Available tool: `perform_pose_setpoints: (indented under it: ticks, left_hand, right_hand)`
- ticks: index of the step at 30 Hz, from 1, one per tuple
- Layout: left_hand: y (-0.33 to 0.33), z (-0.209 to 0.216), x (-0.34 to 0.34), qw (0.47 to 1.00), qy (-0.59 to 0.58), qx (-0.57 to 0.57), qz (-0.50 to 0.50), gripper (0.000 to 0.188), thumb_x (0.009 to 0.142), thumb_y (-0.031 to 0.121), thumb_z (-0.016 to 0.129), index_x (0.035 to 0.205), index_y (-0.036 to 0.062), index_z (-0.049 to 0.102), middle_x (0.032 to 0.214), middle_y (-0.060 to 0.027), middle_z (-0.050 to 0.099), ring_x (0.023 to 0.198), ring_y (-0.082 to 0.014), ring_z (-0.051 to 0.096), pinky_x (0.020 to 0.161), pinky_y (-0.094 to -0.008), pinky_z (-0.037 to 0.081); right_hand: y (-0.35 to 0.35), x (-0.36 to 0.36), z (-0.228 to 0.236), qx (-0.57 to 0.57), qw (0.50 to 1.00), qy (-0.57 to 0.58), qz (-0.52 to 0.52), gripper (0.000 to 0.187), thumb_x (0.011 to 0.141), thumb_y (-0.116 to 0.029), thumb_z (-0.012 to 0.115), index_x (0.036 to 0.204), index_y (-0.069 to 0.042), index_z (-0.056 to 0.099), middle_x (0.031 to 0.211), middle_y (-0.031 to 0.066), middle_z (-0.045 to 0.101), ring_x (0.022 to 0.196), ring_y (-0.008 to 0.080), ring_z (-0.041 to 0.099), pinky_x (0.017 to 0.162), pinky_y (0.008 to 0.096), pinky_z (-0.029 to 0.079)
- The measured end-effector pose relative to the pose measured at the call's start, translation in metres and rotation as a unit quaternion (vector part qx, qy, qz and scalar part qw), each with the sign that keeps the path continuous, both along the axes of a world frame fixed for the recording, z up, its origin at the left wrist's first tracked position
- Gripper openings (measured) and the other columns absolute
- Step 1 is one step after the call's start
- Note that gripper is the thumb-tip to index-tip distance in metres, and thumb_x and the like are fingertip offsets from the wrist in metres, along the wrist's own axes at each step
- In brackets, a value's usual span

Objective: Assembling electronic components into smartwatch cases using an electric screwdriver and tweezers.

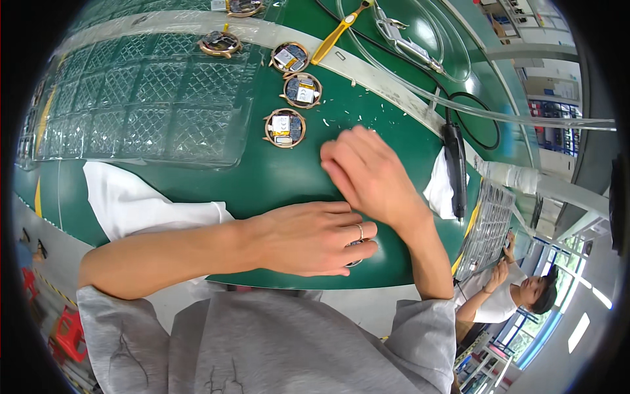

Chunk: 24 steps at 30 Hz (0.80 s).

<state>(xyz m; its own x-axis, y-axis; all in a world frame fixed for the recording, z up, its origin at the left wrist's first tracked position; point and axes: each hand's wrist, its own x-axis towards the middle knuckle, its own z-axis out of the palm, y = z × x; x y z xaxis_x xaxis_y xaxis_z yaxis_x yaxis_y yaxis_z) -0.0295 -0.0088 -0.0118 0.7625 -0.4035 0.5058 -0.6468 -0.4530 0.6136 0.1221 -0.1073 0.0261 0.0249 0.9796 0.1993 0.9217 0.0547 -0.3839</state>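
Watch case [354,243], mostly hidden, near green table's [401,266] front edge, under L hand [308,238]; can't tell if gripped. R hand [364,167] curled, contents unclear. Prob. light, stiff, fragile inside; hold by rim.

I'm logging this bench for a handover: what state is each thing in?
Left hand: fingers bent over a mostly hidden round piece; grip unclear.
Right hand: fingers curled; whether holding anything, unclear.
Three watch cases in a column: open, innards showing.
Clear plastic tray: lying flat.
Left white cloth: rumpled.
Yellow-handled tool: lying unheld.
Black tool: unheld; power state unclear.
Clear tubing: loosely curved.
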Motion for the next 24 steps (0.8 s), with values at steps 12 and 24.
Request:
perform_pose_setpoints:
  ticks: [12, 24]
  left_hand:
    - [0.001, 0.001, -0.002, 0.999, -0.005, 0.034, -0.005, 0.034, 0.087, 0.031, 0.073, 0.103, 0.0059, 0.058, 0.102, -0.0067, 0.059, 0.095, -0.0195, 0.064, 0.087, -0.0347, 0.048]
    - [0.001, 0.005, 0.001, 0.999, 0.037, 0.034, -0.012, 0.039, 0.084, 0.033, 0.076, 0.112, 0.0089, 0.063, 0.111, -0.0037, 0.059, 0.098, -0.0216, 0.060, 0.092, -0.0347, 0.050]
  right_hand:
    - [-0.043, -0.003, 0.009, -0.057, 0.991, 0.082, -0.092, 0.012, 0.085, 0.003, 0.071, 0.094, -0.003, 0.065, 0.079, 0.0087, 0.060, 0.067, 0.0221, 0.057, 0.059, 0.0325, 0.046]
    - [-0.009, 0.016, 0.005, -0.019, 0.995, -0.001, -0.098, 0.012, 0.087, -0.005, 0.069, 0.092, -0.005, 0.058, 0.084, 0.0081, 0.058, 0.077, 0.0292, 0.059, 0.062, 0.0404, 0.049]
